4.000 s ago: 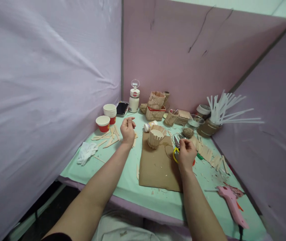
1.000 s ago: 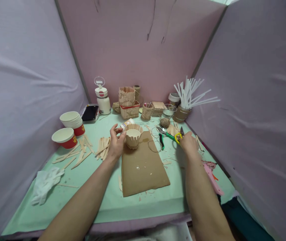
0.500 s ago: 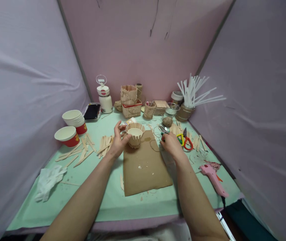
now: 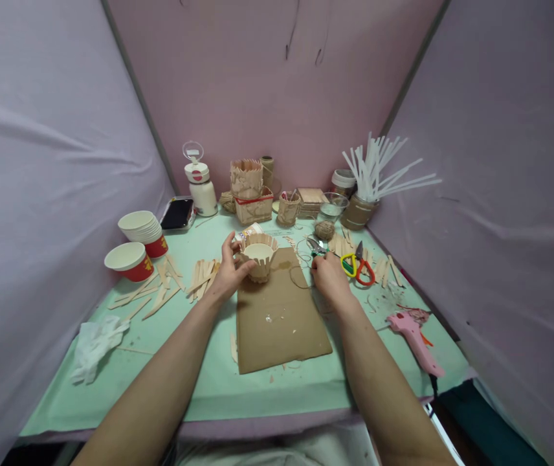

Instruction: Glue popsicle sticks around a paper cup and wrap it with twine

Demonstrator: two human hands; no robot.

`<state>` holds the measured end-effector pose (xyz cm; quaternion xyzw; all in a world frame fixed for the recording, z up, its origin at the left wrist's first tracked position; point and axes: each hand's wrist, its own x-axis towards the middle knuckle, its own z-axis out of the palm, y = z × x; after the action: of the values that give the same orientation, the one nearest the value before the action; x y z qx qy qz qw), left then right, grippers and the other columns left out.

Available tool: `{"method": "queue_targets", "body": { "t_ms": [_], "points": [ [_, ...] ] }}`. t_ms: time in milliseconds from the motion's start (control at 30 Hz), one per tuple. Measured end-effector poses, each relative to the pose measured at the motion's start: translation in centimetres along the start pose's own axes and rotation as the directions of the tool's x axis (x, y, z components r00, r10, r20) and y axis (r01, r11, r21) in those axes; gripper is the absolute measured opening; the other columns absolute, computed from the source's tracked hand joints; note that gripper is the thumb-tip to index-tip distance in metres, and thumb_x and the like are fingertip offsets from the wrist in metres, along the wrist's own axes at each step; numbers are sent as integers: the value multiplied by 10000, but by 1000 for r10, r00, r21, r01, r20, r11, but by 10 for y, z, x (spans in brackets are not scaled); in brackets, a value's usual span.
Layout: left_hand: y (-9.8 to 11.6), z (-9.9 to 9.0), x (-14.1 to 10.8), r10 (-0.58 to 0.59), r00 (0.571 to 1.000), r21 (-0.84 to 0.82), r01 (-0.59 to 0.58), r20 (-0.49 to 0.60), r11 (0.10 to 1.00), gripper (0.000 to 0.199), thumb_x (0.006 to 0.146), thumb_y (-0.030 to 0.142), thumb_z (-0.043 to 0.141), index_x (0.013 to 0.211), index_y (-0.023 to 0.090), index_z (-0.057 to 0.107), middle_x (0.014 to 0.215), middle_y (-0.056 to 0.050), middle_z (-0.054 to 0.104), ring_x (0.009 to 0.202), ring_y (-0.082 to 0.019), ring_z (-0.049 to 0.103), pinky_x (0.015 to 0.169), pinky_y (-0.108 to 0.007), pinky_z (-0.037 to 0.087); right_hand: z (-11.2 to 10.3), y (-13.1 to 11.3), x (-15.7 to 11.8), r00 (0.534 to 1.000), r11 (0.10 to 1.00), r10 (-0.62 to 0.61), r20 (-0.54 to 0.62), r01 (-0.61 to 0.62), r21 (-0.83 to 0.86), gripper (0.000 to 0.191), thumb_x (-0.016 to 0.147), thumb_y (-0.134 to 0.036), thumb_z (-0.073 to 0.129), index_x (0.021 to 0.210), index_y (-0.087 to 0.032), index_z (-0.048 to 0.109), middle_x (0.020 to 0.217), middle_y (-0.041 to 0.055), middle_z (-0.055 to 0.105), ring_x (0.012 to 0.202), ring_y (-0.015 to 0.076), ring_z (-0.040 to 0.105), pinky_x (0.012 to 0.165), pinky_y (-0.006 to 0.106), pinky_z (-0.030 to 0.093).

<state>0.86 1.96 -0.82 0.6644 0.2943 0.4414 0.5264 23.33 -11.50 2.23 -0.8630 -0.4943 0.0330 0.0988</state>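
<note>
My left hand [image 4: 231, 272] is closed around the side of a paper cup ringed with wooden craft sticks [image 4: 260, 268]. The cup stands upright at the far left part of a brown cardboard sheet [image 4: 281, 330]. My right hand [image 4: 331, 278] is closed low over the table, right of the cardboard. Its fingertips face away from me, so what they hold is hidden. Just beyond them lie metal-jawed cutters [image 4: 316, 244]. A thin loop of twine [image 4: 297, 278] curves over the cardboard's right edge toward that hand. Scissors with yellow and red handles [image 4: 365, 273] lie beside it.
Red paper cups [image 4: 134, 262] and loose craft sticks [image 4: 163, 291] sit at left, near a crumpled tissue [image 4: 95, 346]. A pink glue gun [image 4: 415, 340] lies at right. Behind are a twine ball [image 4: 324, 230], stick-covered baskets [image 4: 254, 207] and a pot of white sticks [image 4: 359, 212].
The view has shifted slightly. My left hand keeps its hold on the stick-covered cup, and my right hand stays low by the cutters with almost no movement.
</note>
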Motion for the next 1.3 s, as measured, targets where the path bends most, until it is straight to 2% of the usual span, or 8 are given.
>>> {"method": "queue_targets", "body": {
  "t_ms": [233, 433, 600, 767, 900, 1033, 1133, 1300],
  "points": [
    [4, 0, 0, -25, 998, 4, 25, 59, 1000, 1086, 698, 559, 768, 1555, 265, 169, 1474, -165, 415, 1421, -349, 397, 1164, -535, 318, 11, 4, 4, 998, 981, -4, -56, 15, 192, 240, 864, -80, 489, 891, -114, 725, 1106, 204, 632, 1061, 290, 544, 851, 328, 392],
    [13, 1, -4, -86, 991, 7, 86, 102, 996, 1185, 651, 454, 839, 1571, 311, 106, 1572, -179, 311, 1422, -353, 417, 1174, -552, 327, 6, 12, 8, 958, 857, 100, -270, 55, 513, 113, 876, -180, 490, 790, -199, 562, 927, 119, 641, 928, 248, 573, 868, 368, 435],
    [23, 6, -11, -186, 975, 30, 184, 121, 982, 1280, 593, 338, 916, 1574, 383, 96, 1601, -165, 326, 1370, -357, 498, 1154, -581, 374, -20, 20, 17, 895, 621, 234, -380, 163, 767, 101, 955, -300, 345, 893, -249, 407, 793, 16, 605, 671, 163, 583, 662, 313, 499],
    [27, 12, -13, -155, 982, 62, 149, 104, 987, 1265, 576, 266, 918, 1569, 334, 137, 1594, -173, 365, 1424, -357, 443, 1203, -576, 303, -60, 17, 11, 838, 214, 288, -463, 415, 884, 212, 887, -393, 604, 871, -253, 446, 646, -82, 483, 472, 84, 398, 457, 200, 334],
    [25, 14, -14, -144, 983, 72, 136, 111, 988, 1243, 596, 243, 897, 1563, 297, 118, 1610, -177, 337, 1458, -338, 397, 1221, -530, 283, -68, 7, 1, 731, 385, 236, -640, 534, 753, 112, 892, -295, 627, 950, -237, 551, 752, -28, 612, 660, 124, 587, 607, 247, 456],
    [16, 16, -14, -126, 986, 41, 122, 109, 992, 1213, 606, 230, 887, 1552, 262, 128, 1543, -173, 433, 1434, -315, 428, 1216, -493, 295, -39, -4, 0, 835, 458, 65, -547, 462, 759, 189, 861, -257, 628, 1045, -219, 613, 807, 13, 714, 785, 185, 679, 736, 325, 507],
    [11, 19, -13, -103, 991, 50, 99, 88, 994, 1161, 599, 233, 886, 1526, 245, 186, 1496, -158, 485, 1412, -306, 448, 1205, -478, 308, -16, -8, 0, 896, 463, 12, -444, 388, 797, 124, 855, -304, 634, 925, -209, 672, 803, 30, 730, 748, 190, 671, 704, 324, 501],
    [14, 23, -13, -115, 993, 94, 112, 32, 989, 982, 599, 267, 883, 1412, 212, 336, 1401, -138, 561, 1316, -296, 530, 1145, -460, 375, -5, -12, -4, 887, 505, -108, -449, 438, 744, 108, 886, -297, 618, 860, -220, 689, 819, 27, 702, 766, 187, 637, 720, 323, 488]
  ]
}}
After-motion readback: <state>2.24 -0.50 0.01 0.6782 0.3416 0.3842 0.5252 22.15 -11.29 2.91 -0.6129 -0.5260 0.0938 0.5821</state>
